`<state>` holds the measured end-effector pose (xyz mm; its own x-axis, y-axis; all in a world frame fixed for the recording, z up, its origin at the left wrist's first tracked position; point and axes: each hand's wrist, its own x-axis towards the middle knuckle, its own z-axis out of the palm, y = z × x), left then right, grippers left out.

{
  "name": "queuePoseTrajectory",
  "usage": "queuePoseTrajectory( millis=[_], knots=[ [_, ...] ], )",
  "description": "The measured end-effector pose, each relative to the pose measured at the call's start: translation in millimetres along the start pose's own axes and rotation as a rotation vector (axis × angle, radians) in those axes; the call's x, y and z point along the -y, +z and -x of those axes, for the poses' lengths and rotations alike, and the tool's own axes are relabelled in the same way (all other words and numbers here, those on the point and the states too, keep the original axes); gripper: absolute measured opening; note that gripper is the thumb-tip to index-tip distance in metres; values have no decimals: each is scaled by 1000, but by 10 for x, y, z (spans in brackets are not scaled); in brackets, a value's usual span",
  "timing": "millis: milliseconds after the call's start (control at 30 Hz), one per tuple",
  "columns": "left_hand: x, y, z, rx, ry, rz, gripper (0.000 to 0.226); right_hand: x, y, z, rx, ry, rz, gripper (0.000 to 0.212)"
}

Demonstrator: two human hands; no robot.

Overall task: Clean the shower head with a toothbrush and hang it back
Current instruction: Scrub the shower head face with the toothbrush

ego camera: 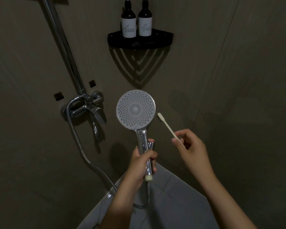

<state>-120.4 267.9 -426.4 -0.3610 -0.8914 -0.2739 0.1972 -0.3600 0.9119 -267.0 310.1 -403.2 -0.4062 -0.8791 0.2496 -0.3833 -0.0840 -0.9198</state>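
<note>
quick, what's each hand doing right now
Left hand: grips the shower head by its handle.
Right hand: pinches the toothbrush.

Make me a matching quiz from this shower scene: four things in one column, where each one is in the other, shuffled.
Things:
1. shower head
2. toothbrush
3. two dark bottles
4. mixer tap

Places:
A. standing on the black corner shelf
B. pinched in the right hand
C. fixed to the wall on the left
D. gripped by its handle in the left hand

Pairs: 1-D, 2-B, 3-A, 4-C
</note>
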Motion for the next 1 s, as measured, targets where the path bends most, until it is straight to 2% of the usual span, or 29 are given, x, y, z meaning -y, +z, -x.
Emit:
queuePoseTrajectory(
  millis=[267, 400, 533, 1000],
  knots=[
    [-75, 22, 22, 0, 2, -25, 32, 7, 131, 44, 26, 46, -37, 13],
    [-176, 52, -26, 16, 29, -33, 29, 68, 221, 26, 15, 13, -103, 16],
    [-279, 95, -80, 39, 75, -36, 34, 144, 262, -1, 14, -6, -173, 19],
    [-362, 78, -115, 45, 124, -38, 31, 214, 302, -90, 30, 30, -303, 13]
  ],
)
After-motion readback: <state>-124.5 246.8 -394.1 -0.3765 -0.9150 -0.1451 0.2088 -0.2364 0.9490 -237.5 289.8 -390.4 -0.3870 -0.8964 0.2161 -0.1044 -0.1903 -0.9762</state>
